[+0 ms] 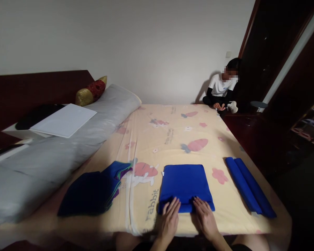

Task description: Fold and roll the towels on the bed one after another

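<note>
A folded blue cloth lies on the yellow patterned bedsheet near the bed's front edge. My left hand rests flat on the cloth's near left corner, fingers stretched out. My right hand lies flat on its near right corner, fingers apart too. Both hands press the near edge, which looks slightly turned up between them. Two rolled blue cloths lie side by side to the right. A stack of dark blue cloths sits to the left.
A grey bolster runs along the left, bearing a white board and a red-gold cushion. Another person sits at the bed's far right corner. Dark wooden furniture stands on the right.
</note>
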A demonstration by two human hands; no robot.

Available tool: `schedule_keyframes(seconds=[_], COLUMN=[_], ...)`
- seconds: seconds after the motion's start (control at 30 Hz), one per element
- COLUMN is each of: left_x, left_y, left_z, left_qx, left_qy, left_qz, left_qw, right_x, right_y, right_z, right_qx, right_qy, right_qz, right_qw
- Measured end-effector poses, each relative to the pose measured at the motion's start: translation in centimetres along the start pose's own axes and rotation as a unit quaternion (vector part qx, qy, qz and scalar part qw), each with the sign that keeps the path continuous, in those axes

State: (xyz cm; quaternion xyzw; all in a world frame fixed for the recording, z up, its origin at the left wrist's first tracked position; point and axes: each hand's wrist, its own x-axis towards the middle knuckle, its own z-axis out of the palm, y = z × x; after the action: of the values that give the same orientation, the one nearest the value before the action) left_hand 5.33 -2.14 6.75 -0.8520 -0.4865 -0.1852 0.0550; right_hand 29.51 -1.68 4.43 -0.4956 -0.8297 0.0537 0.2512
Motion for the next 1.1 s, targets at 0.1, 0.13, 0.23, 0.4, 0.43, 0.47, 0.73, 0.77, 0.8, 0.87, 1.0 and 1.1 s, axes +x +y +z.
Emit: schedule_keyframes(seconds=[0.1,0.13,0.23,0.4,0.43,0.47,0.73,0.77,0.8,0.87,1.0,1.1], left_x=[1.6,1.9,1.4,-0.5,-0.7,-0.8,-2.5,-2.8,-3.0,-3.4,-2.8,-1.2], left_y=[2.4,2.4,0.2,-4.0,-4.2,-4.2,-3.3,-3.5,-3.7,-4.2,-4.3,-3.7], left_z=[0.2,0.2,-0.1,-0.4,-0.4,-0.4,-0.1,0.0,0.0,0.2,0.7,0.8], left_qx=[-0.039,-0.039,-0.007,0.062,0.071,0.079,0.040,0.041,0.043,0.047,0.041,0.016], left_qy=[-0.037,-0.045,-0.047,0.005,0.020,0.033,0.042,0.036,0.030,0.017,0.016,-0.005], left_qz=[0.035,0.031,-0.006,-0.068,-0.075,-0.080,-0.034,-0.034,-0.032,-0.023,-0.041,-0.098], left_qw=[0.998,0.998,0.999,0.996,0.994,0.993,0.998,0.998,0.998,0.999,0.998,0.995], right_x=[1.5,1.7,1.1,-1.3,-1.5,-1.7,-3.2,-3.6,-4.0,-4.5,-3.9,-2.2], right_y=[-2.0,-2.0,0.2,5.1,5.6,5.8,4.6,4.6,4.6,4.7,4.6,3.8], right_z=[0.4,0.3,-0.5,-2.0,-2.1,-2.2,-2.3,-2.2,-2.2,-2.0,-1.9,-2.4], right_qx=[0.008,0.005,-0.020,-0.080,-0.089,-0.095,-0.058,-0.053,-0.050,-0.046,-0.034,-0.031], right_qy=[-0.044,-0.045,-0.020,0.016,0.019,0.025,0.005,-0.005,-0.013,-0.019,-0.008,0.011], right_qz=[-0.016,-0.009,0.026,0.074,0.077,0.078,0.017,0.020,0.024,0.036,0.057,0.073], right_qw=[0.999,0.999,0.999,0.994,0.993,0.992,0.998,0.998,0.998,0.998,0.998,0.997])
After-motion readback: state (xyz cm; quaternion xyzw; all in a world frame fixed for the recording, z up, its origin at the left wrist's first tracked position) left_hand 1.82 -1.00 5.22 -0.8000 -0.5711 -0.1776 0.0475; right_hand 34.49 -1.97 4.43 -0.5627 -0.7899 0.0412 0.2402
